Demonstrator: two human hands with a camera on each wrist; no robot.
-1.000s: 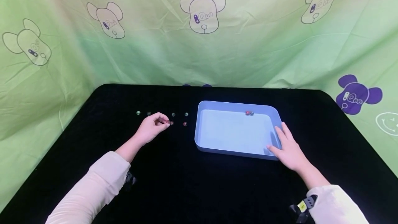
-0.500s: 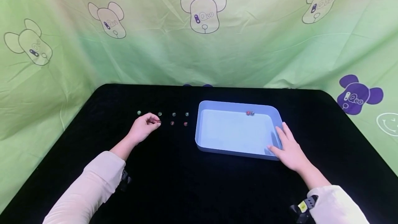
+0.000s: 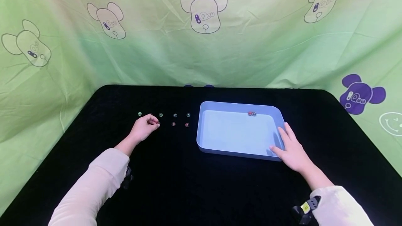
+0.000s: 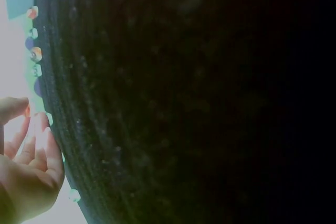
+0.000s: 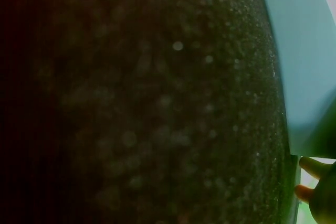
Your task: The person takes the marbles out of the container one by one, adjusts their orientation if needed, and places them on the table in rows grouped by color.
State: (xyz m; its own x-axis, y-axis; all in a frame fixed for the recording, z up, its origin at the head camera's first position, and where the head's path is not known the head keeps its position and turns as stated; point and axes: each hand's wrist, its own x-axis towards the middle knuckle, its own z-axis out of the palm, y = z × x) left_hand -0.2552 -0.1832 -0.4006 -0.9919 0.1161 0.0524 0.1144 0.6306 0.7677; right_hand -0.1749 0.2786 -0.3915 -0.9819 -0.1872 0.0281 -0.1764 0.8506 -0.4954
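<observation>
My left hand (image 3: pixel 143 127) pinches a small reddish bead (image 4: pixel 28 111) between thumb and fingertips, low over the black tabletop. Around it lie several small glassy beads in two rows: a back row with greenish ones, such as the green bead (image 3: pixel 139 114) at its left end, and a front row with a red bead (image 3: pixel 187 125) nearest the tray. My right hand (image 3: pixel 292 151) rests on the right side of a shallow blue tray (image 3: pixel 238 137), its fingers extended and spread over the rim. Inside the tray, a red bead (image 3: pixel 250 113) and a dark bead (image 3: pixel 254 114) sit together near the back wall.
The black cloth-covered table (image 3: pixel 201 191) has rounded back corners. Behind and beside it hangs a green curtain (image 3: pixel 150 55) printed with cartoon bear heads. Each wrist wears a dark camera, such as the wrist camera (image 3: pixel 306 209) on the right.
My left hand has moved left along the front row, uncovering a green bead in the back row and a red one in front. The right hand and tray stay in place.
</observation>
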